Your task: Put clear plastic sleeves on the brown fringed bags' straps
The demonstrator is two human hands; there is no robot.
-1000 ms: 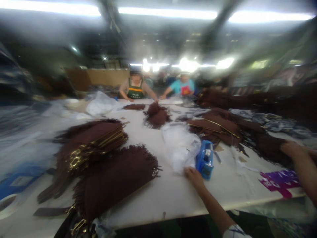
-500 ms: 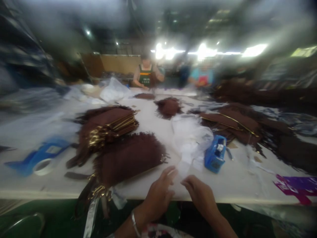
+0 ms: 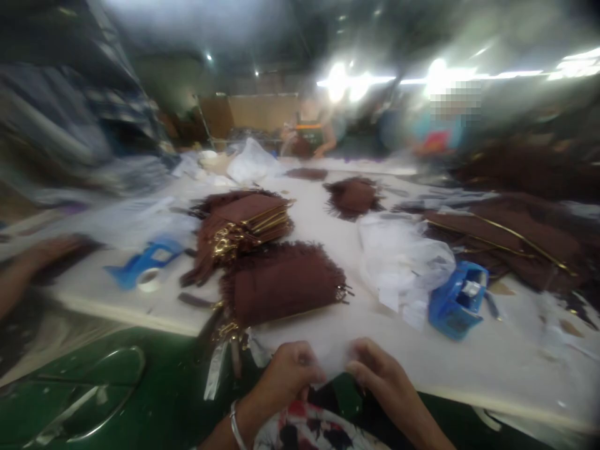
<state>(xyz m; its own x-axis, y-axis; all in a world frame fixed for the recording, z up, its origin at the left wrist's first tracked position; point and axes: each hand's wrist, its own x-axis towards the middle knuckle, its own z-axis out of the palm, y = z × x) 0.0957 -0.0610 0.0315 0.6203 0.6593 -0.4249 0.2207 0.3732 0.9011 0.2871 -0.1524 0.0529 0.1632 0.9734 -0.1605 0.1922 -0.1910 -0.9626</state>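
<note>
Both of my hands are at the near table edge, fingers curled and closed. My left hand [image 3: 290, 370], with a bracelet at the wrist, is just below a brown fringed bag [image 3: 285, 284] lying flat. My right hand [image 3: 379, 370] faces it, thumb and fingers pinched. Between them spans a thin whitish sheet [image 3: 332, 367], blurred, so I cannot tell whether it is paper or plastic. Gold clasps and a strap from the bag hang over the edge at its left. Crumpled clear plastic bags [image 3: 398, 259] and a blue tape dispenser [image 3: 459, 303] are beyond my right hand.
A stack of brown bags with gold zips [image 3: 248, 219] stands behind the flat one. Left lies another blue dispenser [image 3: 150, 259] with a white roll. More brown bags [image 3: 510, 231] are piled right. A co-worker's hand [image 3: 56, 250] is far left; two people work across the table.
The view has swung left, so the table's things appear further right. My hands have come down nearer my lap. A co-worker's hand has come into view at the left.
</note>
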